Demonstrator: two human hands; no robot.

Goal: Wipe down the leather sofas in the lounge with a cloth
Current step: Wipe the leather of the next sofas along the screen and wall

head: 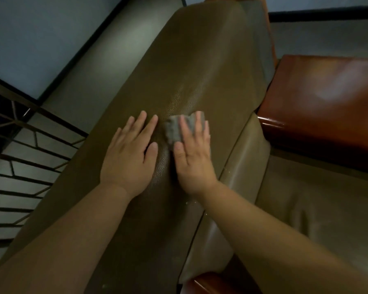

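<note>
An olive-brown leather sofa (200,66) fills the middle of the view; I look down on the top of its backrest. A small grey cloth (173,129) lies flat on that leather. My right hand (192,153) presses down on the cloth with straight, spread fingers, and the cloth shows past the fingertips and beside the thumb. My left hand (130,155) rests flat on the bare leather just left of it, fingers straight. Both forearms reach in from the bottom edge.
A glossy reddish-brown wooden armrest (323,102) sits to the right, above the lower seat cushion (306,209). Another wooden part (208,283) shows at the bottom. Left of the sofa are a grey floor and a dark metal railing (19,155).
</note>
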